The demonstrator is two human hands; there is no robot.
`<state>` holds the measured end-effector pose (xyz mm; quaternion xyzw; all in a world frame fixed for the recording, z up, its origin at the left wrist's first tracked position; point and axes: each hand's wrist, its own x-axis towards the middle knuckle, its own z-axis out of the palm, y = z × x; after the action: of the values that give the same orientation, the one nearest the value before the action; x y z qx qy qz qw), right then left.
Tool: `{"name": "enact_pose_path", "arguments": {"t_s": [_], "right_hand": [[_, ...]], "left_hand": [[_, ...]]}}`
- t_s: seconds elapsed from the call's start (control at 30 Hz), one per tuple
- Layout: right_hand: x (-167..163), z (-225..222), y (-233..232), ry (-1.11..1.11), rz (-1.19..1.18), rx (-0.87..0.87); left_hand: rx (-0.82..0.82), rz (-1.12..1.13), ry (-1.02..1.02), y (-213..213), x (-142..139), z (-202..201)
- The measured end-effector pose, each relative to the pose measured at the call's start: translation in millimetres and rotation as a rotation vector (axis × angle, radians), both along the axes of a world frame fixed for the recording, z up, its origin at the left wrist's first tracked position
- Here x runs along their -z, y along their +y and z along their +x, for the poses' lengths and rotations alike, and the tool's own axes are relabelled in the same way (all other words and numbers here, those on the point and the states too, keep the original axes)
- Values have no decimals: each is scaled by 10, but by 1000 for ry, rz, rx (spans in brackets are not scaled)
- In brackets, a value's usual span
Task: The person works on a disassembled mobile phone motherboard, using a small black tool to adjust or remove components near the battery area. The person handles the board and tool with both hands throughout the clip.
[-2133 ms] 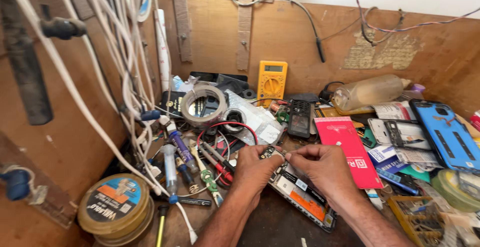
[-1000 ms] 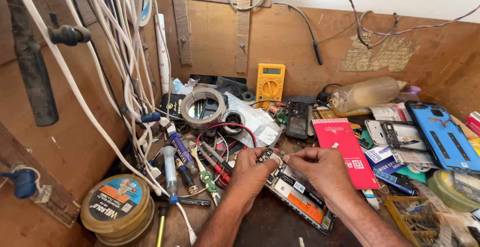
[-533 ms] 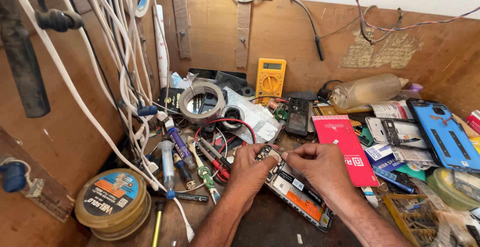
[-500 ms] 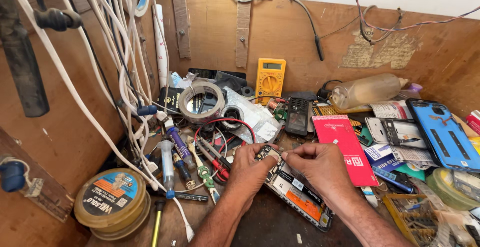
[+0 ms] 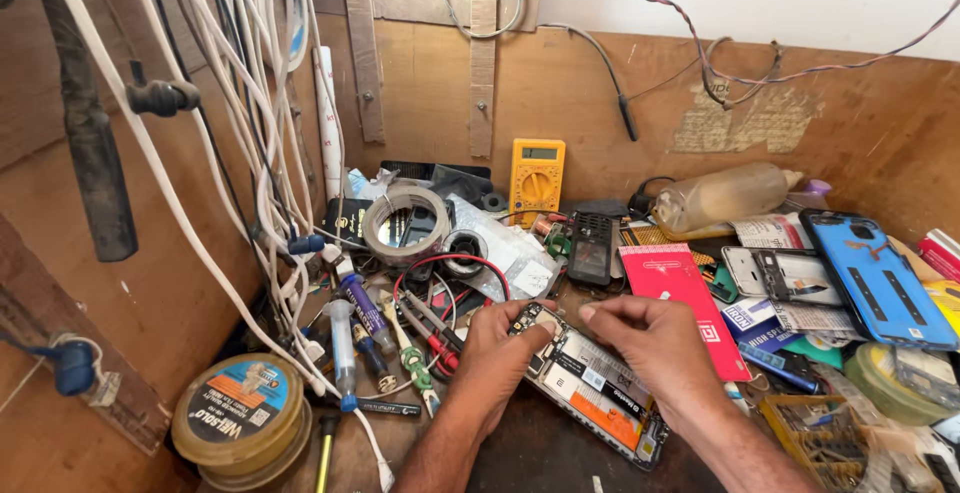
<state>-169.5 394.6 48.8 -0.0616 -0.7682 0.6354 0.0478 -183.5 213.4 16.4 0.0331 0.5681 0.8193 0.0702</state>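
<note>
An opened phone (image 5: 590, 393), its back removed and its boards and orange strip exposed, is seen lying slantwise on a cluttered wooden tabletop (image 5: 540, 453), its upper end held between two bare hands. The left hand (image 5: 500, 348) is pressed on the phone's upper left corner, its grip closed around that edge with the thumb laid on the exposed board. The right hand (image 5: 645, 338) is poised just above the same end, its fingertips (image 5: 590, 311) pinched together; whether something small is held between them cannot be told. Just left of the hands, red probe leads (image 5: 440, 338), a syringe (image 5: 343, 348) and small tubes are scattered beneath a hanging bundle of white cables (image 5: 250, 123). A roll of tape (image 5: 405, 225) and a yellow multimeter (image 5: 537, 178) are set near the back wall. A red card package (image 5: 680, 298) is laid just beside the right hand, with a blue phone case (image 5: 875, 278) farther right. A solder spool (image 5: 240, 423) is seen at the lower left.
</note>
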Motion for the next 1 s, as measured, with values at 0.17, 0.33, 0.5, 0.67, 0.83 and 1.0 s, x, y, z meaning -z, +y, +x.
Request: {"name": "enact_pose_path", "arguments": {"t_s": [0.17,0.33,0.5,0.67,0.83,1.0], "right_hand": [[11,-10,77,33,10,31],[-47,6,10,21,73,3],[-140,-42,-100,-6,192,-57],[-173,-85,-194,23,336,-106],[-181,-139,-220,15,499,-87],[-142,-223,-226,1,482,-133]], "left_hand": [[84,-7,20,-48,-33,-21],[29,-10,-8,-49,-60,-25],[34,-68,33,-81,-86,-24],[54,-47,62,-116,-108,-43],[49,-73,37,-137,-121,-53],[49,-83,39,-162,-137,-42]]}}
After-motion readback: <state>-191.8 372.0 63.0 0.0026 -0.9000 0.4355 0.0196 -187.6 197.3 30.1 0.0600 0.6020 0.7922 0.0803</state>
